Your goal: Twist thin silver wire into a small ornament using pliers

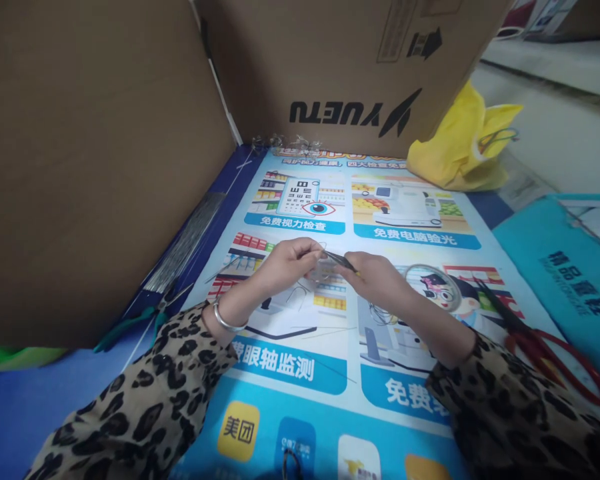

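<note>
Cardboard walled the work in: one panel [95,167] rose from nine to eleven o'clock, its slanting edge crossing the blue surface [80,400], and another [330,60] closed off twelve, its foot just beyond the poster's far edge. On the poster [350,200], mid-view, the left hand [295,263] pinched a thin wire [323,246] between thumb and finger; the right hand [373,275] was closed around a slim tool [341,260], its tip at those fingertips. Between the hands and the back panel lay printed poster, with wire tangles [300,143] along its edge at eleven. Tape [430,267] sat at three, near the right forearm; red scissors [527,340] at four and a teal bag [555,267] at three bounded that side, farther out. A yellow bag [445,150] stood between one and two. Toward nine, a rod bundle [187,243] hugged the panel.
</note>
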Action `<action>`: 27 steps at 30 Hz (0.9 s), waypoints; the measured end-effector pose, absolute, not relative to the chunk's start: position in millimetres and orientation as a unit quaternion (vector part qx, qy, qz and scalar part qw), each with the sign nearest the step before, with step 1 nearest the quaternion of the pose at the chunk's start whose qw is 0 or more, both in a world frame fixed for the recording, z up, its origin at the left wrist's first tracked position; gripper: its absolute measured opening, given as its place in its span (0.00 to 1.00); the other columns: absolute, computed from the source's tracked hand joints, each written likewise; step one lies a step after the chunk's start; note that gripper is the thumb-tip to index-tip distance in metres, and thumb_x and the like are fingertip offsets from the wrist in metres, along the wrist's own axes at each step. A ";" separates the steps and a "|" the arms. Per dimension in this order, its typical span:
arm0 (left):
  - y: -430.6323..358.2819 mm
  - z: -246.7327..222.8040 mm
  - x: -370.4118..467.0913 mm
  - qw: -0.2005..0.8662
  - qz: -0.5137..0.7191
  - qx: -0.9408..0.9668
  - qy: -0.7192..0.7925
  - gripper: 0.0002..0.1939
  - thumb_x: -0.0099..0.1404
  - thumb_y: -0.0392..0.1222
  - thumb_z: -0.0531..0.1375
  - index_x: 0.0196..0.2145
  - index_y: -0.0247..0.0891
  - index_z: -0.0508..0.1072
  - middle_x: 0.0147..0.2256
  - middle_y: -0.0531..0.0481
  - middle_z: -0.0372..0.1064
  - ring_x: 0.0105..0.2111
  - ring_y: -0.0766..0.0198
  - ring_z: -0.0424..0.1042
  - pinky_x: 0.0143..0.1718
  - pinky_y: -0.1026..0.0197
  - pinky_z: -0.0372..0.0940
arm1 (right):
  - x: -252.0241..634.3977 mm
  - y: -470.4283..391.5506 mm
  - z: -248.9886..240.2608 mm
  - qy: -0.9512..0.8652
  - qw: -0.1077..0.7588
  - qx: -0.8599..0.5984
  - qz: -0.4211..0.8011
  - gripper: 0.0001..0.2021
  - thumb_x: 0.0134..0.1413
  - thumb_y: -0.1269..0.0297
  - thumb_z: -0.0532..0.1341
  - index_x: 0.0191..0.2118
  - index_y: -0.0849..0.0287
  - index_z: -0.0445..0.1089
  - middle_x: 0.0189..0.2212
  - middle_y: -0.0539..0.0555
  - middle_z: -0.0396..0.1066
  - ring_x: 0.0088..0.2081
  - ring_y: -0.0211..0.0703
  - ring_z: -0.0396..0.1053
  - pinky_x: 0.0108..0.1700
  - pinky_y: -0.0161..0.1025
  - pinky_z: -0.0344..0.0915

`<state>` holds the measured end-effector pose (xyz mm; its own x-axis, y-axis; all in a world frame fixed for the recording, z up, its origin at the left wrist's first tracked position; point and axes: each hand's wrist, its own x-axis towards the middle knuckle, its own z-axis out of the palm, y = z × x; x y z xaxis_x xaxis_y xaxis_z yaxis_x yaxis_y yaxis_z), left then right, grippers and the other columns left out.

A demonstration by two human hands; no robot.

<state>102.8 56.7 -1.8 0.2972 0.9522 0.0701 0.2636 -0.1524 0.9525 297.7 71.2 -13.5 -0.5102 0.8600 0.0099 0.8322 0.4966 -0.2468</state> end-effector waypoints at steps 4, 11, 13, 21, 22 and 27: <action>57.0 -4.4 102.6 0.438 0.385 0.682 0.441 0.08 0.61 0.41 0.53 0.29 0.35 0.68 0.22 0.55 0.62 0.21 0.73 0.63 0.24 0.69 0.60 | 300.1 72.9 -15.5 -0.860 0.093 -0.482 0.136 0.13 0.59 0.56 0.48 0.30 0.58 0.62 0.26 0.52 0.67 0.29 0.40 0.64 0.30 0.34 0.52; 56.6 -6.6 103.0 0.431 0.409 0.688 0.417 0.09 0.61 0.41 0.54 0.35 0.34 0.71 0.29 0.51 0.68 0.24 0.72 0.68 0.27 0.68 0.64 | 301.9 72.7 -20.2 -0.841 0.166 -0.486 0.170 0.13 0.57 0.56 0.48 0.27 0.57 0.59 0.25 0.51 0.65 0.27 0.38 0.62 0.29 0.34 0.52; 55.8 -7.4 102.7 0.426 0.399 0.694 0.421 0.09 0.61 0.41 0.54 0.34 0.34 0.71 0.29 0.51 0.69 0.24 0.71 0.68 0.28 0.67 0.64 | 302.1 71.9 -20.7 -0.828 0.192 -0.495 0.181 0.13 0.57 0.56 0.49 0.26 0.57 0.59 0.25 0.50 0.64 0.27 0.38 0.62 0.30 0.34 0.53; 54.3 -5.9 103.8 0.409 0.384 0.695 0.450 0.09 0.60 0.40 0.53 0.32 0.35 0.71 0.29 0.50 0.70 0.24 0.70 0.69 0.28 0.68 0.64 | 302.4 71.5 -24.9 -0.832 0.224 -0.484 0.154 0.11 0.57 0.59 0.49 0.30 0.58 0.62 0.27 0.51 0.65 0.31 0.39 0.63 0.33 0.34 0.56; 54.0 -5.2 104.2 0.410 0.385 0.693 0.451 0.09 0.60 0.39 0.53 0.32 0.34 0.71 0.29 0.51 0.69 0.24 0.70 0.69 0.27 0.68 0.64 | 302.8 71.7 -26.3 -0.838 0.225 -0.479 0.132 0.11 0.57 0.60 0.49 0.31 0.59 0.63 0.28 0.52 0.66 0.32 0.40 0.64 0.35 0.34 0.57; 52.3 -4.4 105.8 0.350 0.389 0.703 0.482 0.08 0.58 0.35 0.53 0.31 0.35 0.72 0.26 0.52 0.70 0.25 0.70 0.69 0.29 0.68 0.63 | 304.4 70.2 -29.3 -0.845 0.219 -0.488 -0.002 0.10 0.57 0.63 0.50 0.35 0.62 0.66 0.33 0.57 0.68 0.40 0.45 0.63 0.42 0.37 0.57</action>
<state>105.8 52.3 -4.4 0.2331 0.9496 0.2097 0.4037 -0.2906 0.8675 304.4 70.2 -29.3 -0.4271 0.8242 0.3719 0.8262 0.5228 -0.2097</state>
